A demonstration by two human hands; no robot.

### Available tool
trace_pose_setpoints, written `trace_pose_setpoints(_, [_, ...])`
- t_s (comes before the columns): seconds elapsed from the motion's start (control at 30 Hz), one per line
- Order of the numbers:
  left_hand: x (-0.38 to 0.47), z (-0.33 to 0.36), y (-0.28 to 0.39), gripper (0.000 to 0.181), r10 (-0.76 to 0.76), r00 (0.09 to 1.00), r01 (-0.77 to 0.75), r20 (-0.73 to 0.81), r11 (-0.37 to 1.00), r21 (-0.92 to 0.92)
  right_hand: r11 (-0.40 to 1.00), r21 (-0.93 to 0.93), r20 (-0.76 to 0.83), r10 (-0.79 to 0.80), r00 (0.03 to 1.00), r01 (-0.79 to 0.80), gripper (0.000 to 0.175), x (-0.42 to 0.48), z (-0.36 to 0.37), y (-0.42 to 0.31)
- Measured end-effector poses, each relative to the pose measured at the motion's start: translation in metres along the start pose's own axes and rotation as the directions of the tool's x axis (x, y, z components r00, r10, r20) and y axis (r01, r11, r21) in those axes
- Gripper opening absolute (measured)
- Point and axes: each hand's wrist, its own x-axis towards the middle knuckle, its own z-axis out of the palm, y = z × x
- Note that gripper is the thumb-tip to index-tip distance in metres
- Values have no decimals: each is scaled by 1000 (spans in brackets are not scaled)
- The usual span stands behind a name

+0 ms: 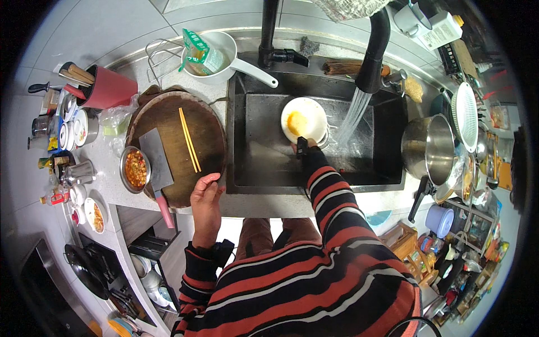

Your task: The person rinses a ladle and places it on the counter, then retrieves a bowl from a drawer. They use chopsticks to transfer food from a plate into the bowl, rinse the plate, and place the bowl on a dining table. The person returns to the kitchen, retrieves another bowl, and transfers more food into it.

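Observation:
A white bowl point(309, 113) with yellow-orange liquid residue inside is held over the black sink point(269, 162), tilted so its inside shows. My right hand point(310, 144) grips its near rim; a wrist device and the sleeve cover much of that hand. Water runs from the black faucet spout point(369, 78) into the basin, to the right of the bowl. My left hand point(206, 206) hovers by the near right edge of a round wooden chopping board point(174, 113), fingers loosely bent, holding nothing. On the board lie yellow chopsticks point(190, 139) and a cleaver point(156, 158) with a pink handle.
A metal bowl of chopped food point(135, 169) overlaps the board's left edge. Behind stands a white saucepan point(229, 42) with a green-and-clear packet in it, its handle reaching over the sink corner. A steel pot point(428, 149) is right of the sink; a red knife block point(111, 88) stands left.

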Motion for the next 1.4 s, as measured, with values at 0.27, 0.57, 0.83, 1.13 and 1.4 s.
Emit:
trace_pose_setpoints(0.27, [-1, 28, -19, 18, -36, 998, 38, 51, 998, -50, 963, -172, 52, 218, 974, -207, 26, -51, -34, 113])
trace_pose_setpoints(0.57, [-4, 44, -19, 18, -32, 999, 34, 34, 997, -62, 785, -594, 198, -72, 978, 178, 31, 20, -7, 75])
trace_pose_setpoints(0.83, [-9, 24, -18, 19, -31, 999, 31, 4, 999, -6, 948, -292, -77, -156, 985, 127, 35, 42, 22, 54])
trace_pose_setpoints(1.13, [0, 53, -22, 20, -79, 980, 72, 181, 996, 47, 837, -167, -26, -532, 847, 521, 39, -142, -76, 48])
trace_pose_setpoints(1.4, [7, 94, -43, 20, -155, 951, 130, 268, 985, 111, 975, -174, -284, 86, 955, -139, 31, -200, -122, 190])
